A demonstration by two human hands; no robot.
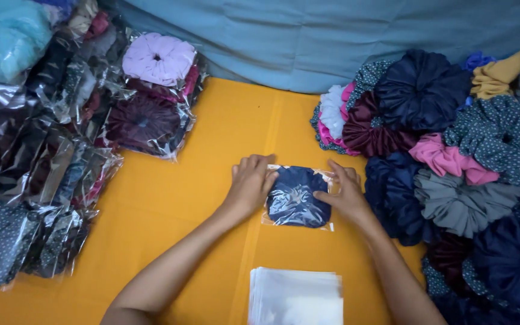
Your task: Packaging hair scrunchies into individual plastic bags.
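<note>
We press both hands — left hand (250, 183), right hand (345, 194) — flat on the bagged navy scrunchie (296, 196), likely sealing its clear bag (330, 225) next — the flap needs folding.

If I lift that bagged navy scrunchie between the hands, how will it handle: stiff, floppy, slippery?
The bagged scrunchie will probably flop: it is gathered cloth in thin clear film. The glossy, wrinkled film may be slippery, so it could slide on the yellow cloth. It looks light and unlikely to break. The left hand and right hand press its sides flat.
</note>
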